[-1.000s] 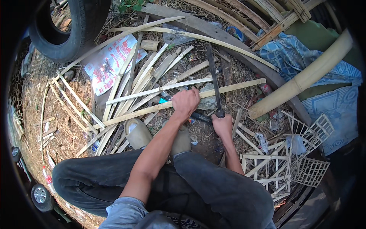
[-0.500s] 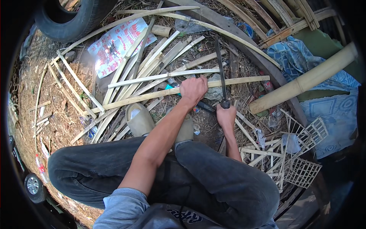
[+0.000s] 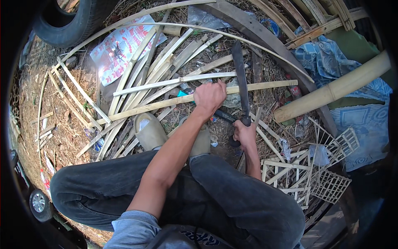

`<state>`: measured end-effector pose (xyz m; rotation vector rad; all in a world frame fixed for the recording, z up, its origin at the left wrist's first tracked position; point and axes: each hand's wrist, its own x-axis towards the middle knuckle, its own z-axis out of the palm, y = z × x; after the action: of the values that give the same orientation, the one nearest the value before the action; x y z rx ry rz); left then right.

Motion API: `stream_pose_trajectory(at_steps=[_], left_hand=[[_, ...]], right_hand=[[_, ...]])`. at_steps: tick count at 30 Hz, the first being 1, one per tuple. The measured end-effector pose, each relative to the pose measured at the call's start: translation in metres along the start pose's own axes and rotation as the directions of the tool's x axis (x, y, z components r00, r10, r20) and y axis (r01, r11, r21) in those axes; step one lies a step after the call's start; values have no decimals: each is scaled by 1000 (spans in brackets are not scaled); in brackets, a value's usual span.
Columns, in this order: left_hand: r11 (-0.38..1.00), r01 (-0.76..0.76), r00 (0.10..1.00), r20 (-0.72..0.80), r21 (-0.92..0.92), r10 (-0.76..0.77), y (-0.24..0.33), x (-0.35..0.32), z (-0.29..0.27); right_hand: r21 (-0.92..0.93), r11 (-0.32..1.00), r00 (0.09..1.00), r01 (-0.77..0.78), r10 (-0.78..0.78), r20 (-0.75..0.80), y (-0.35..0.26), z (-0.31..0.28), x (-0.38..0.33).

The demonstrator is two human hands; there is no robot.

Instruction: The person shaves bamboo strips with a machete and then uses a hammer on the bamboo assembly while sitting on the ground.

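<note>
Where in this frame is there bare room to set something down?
A small dirt patch lies between the right shoe and right hand. A wider, straw-strewn patch lies between the short bamboo pieces at far left and the bamboo strips, above the left knee. It is crowded ahead, where strips overlap, and right, around the bamboo lattice.

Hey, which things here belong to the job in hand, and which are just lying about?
Apparently in the job:
- machete, held in the right hand
- bamboo strip, gripped by the left hand

Seemingly lying about:
- tyre
- printed sheet
- blue cloth
</note>
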<state>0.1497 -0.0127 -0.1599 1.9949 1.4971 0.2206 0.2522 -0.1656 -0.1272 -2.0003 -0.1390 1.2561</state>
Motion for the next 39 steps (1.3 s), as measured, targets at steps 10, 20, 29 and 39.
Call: stream_pose_trajectory(at_steps=[10, 20, 29, 39], left_hand=[[969, 200, 978, 93, -147, -187, 13, 11, -15], [711, 346, 936, 276, -612, -217, 8, 42, 19], [398, 493, 868, 469, -774, -162, 18, 60, 10], [746, -662, 743, -193, -74, 641, 27, 37, -45]], right_hand=[[80, 985, 976, -150, 135, 171, -16, -24, -7], [-267, 932, 942, -244, 294, 164, -50, -42, -23], [-299, 932, 943, -204, 269, 195, -59, -50, -29], [-727, 662, 980, 183, -67, 186, -154, -75, -80]])
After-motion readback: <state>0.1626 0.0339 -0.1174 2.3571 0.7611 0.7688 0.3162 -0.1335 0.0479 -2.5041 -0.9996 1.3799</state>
